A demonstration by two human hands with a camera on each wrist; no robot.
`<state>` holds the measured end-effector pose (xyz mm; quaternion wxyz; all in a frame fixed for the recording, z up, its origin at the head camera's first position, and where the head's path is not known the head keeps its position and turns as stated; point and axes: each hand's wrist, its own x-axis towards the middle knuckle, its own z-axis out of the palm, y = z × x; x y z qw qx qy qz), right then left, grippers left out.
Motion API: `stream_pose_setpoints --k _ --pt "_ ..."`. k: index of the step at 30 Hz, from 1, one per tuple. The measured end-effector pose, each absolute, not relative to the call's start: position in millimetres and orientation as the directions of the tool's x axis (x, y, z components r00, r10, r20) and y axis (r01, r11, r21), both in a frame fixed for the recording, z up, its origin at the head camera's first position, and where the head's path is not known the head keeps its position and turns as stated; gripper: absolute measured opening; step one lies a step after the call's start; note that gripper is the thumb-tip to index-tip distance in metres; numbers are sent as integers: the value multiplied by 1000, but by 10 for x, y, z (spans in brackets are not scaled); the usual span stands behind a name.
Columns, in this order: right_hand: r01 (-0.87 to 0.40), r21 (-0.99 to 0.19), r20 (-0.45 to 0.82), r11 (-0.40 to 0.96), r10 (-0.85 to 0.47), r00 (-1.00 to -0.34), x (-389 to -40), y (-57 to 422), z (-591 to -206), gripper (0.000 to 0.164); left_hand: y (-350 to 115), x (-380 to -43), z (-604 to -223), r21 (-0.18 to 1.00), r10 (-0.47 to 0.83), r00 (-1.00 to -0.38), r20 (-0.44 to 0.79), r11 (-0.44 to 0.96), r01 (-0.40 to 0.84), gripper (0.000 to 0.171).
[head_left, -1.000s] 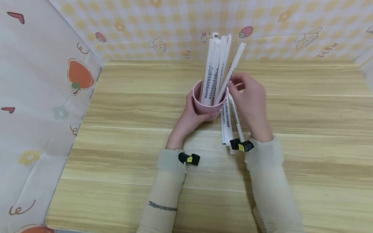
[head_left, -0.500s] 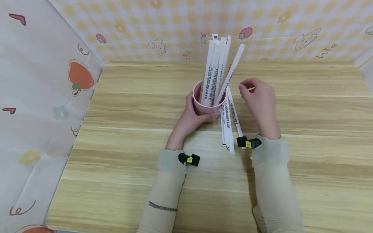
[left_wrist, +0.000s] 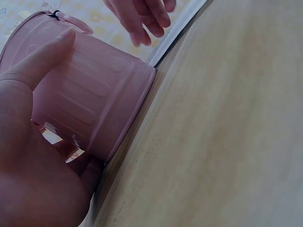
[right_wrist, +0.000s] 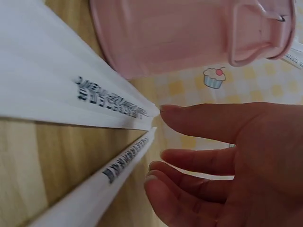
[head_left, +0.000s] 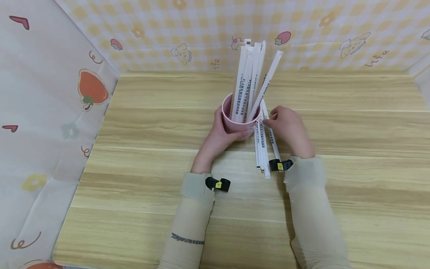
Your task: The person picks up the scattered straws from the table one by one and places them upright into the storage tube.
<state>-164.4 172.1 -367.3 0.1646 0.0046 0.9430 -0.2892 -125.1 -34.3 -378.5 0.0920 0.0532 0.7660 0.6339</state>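
A pink bucket-shaped cup with a side handle, best seen in the right wrist view, stands on the table. Several paper-wrapped straws lean upright in it, one tilted to the right. My left hand holds the cup around its side, thumb across the front wall in the left wrist view. Beside the cup lie more wrapped straws, with one straw angled apart. Over their far ends hovers my right hand, fingers loosely bent and holding nothing. Whether the thumb touches a straw, I cannot tell.
The wood-grain table reaches back to a yellow checked cloth wall. A white printed cloth hangs along the left side. Each sleeve cuff carries a small black camera.
My right hand first drew away from the tilted straw in the cup, moving right. It then came back left and lower, over the lying straws. The left hand and cup stayed in place.
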Motion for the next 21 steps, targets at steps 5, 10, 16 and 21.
stream_pose_setpoints --k 5,10,16,21 --pt "126 -537 -344 834 -80 -936 -1643 1674 -3724 41 -337 -1247 -3790 979 192 -978 -82 198 -43 103" --pt "119 -526 -339 842 -79 -938 -1645 1638 -3758 36 -335 -1244 -3799 979 195 -978 -71 202 -30 102" --pt "77 -504 -292 861 -86 -953 -1638 1640 -3778 23 -338 -1249 -3798 978 193 -978 -77 203 -37 103" --pt "71 -496 -267 865 -74 -961 -1631 1644 -3773 16 -340 -1248 -3789 980 198 -978 -57 197 -18 104"
